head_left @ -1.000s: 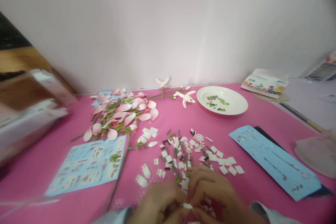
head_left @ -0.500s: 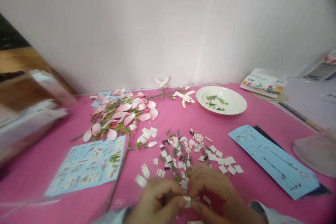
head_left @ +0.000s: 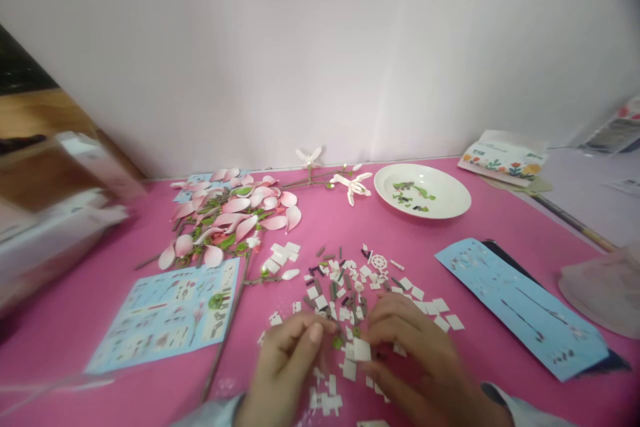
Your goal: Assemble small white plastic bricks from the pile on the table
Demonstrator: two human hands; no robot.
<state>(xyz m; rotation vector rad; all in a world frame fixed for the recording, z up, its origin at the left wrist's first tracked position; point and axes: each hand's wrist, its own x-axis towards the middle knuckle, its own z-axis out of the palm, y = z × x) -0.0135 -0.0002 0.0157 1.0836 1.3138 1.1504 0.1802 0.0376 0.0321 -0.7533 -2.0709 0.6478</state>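
At the near side of the pink counter (head_left: 335,227), my right hand (head_left: 423,367) pinches a white tile (head_left: 362,349) above loose pieces (head_left: 345,313), my left hand (head_left: 283,367) curls beside it, perhaps holding something, I cannot tell, and this piece-handling step seems to want careful aligning next.

Along the back of our pink counter (head_left: 330,223) we have a pale, plain wall (head_left: 320,53). Near its foot we see a round white plate (head_left: 453,197), and farther right a paper packet (head_left: 505,157) printed with flowers. At our right edge lies a cloudy bag (head_left: 605,293), with a glossy pouch (head_left: 617,130) well behind it. On our left we find blurred pale packaging (head_left: 55,247) before brown wood (head_left: 35,113).
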